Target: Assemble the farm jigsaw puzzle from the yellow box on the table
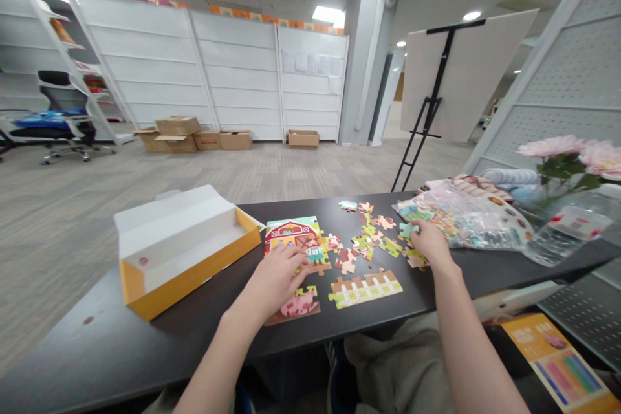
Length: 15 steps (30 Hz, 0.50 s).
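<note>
A partly joined jigsaw lies on the black table. My left hand rests flat, fingers stretched, on the joined barn section, just above a pink pig section. My right hand is curled over loose pieces at the right and pinches a light teal piece at its fingertips. A joined fence strip lies between my forearms.
An open yellow box stands at the left. Clear plastic bags of pieces and a vase of pink flowers are at the right. A yellow printed lid lies low right. Easel, cardboard boxes and an office chair stand beyond.
</note>
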### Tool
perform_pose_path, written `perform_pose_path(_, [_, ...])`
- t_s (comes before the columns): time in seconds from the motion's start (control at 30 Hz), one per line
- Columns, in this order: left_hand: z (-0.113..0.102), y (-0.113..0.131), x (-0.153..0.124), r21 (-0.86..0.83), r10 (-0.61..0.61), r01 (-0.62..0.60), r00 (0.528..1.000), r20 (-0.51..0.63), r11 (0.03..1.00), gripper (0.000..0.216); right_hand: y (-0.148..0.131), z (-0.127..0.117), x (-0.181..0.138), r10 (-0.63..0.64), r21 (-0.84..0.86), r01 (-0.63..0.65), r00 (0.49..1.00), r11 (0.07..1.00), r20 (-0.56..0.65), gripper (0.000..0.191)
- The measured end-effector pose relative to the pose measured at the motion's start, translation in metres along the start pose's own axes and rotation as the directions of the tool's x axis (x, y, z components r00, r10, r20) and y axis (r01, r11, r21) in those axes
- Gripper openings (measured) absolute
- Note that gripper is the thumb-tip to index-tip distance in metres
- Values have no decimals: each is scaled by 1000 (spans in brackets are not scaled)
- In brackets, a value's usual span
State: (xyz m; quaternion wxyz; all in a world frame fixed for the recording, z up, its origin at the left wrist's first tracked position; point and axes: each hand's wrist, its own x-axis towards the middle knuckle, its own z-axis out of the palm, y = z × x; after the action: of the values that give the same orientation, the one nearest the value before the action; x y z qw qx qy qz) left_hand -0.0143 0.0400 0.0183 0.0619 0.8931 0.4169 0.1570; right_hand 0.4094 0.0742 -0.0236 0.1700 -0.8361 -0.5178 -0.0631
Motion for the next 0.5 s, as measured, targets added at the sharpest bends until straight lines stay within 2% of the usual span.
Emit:
perform_pose_path(0.13, [-1,-7,2,62,-74,73,997,29,995,19,3,1,1,-29,-12,30,999,999,25,41])
perform_pose_path(0.23, [3,-12,5,59,-87,85,995,38,995,23,-7,-3,8,-66,-2,66,998,998,2,38])
perform_pose_path(0.37, [6,-17,9,19,-87,87,996,4,996,25,-56,-4,29,-244,96,241,970,966,11,34])
perform_pose_path(0.5, [3,-19,11,-8,-91,91,996,2,996,24,-118,13,53,-397,140,385,915,912,71,30])
